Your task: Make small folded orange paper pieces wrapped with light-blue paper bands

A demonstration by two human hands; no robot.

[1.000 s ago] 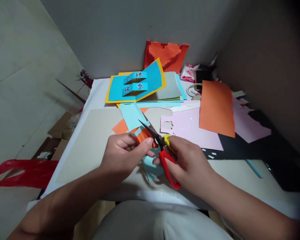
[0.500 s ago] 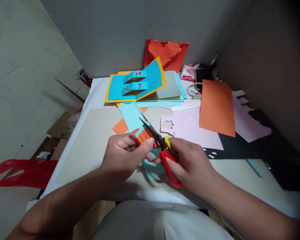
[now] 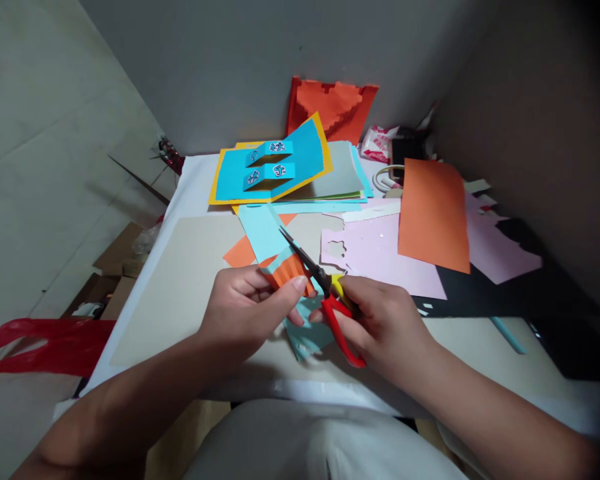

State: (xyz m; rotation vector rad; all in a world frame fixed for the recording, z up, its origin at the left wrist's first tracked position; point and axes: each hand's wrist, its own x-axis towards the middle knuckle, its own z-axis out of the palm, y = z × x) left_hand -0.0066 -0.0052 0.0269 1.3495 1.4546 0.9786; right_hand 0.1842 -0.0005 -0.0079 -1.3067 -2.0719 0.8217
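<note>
My left hand pinches a small folded piece of orange paper with a light blue edge, thumb on top. In my right hand are scissors with one red and one yellow handle. Their dark blades point up and left along the right side of the orange paper and look nearly closed. Beneath the hands lies light blue paper, partly covered by the fingers. An orange paper strip lies crosswise under it.
A blue pop-up card with a yellow border rests on stacked paper at the back. Behind it leans a red card. To the right lie an orange sheet, cut pink paper and black paper. A red bag hangs at left.
The scissors have closed from a wider opening, and my right hand has shifted slightly right. My left hand keeps its hold on the orange paper almost in place.
</note>
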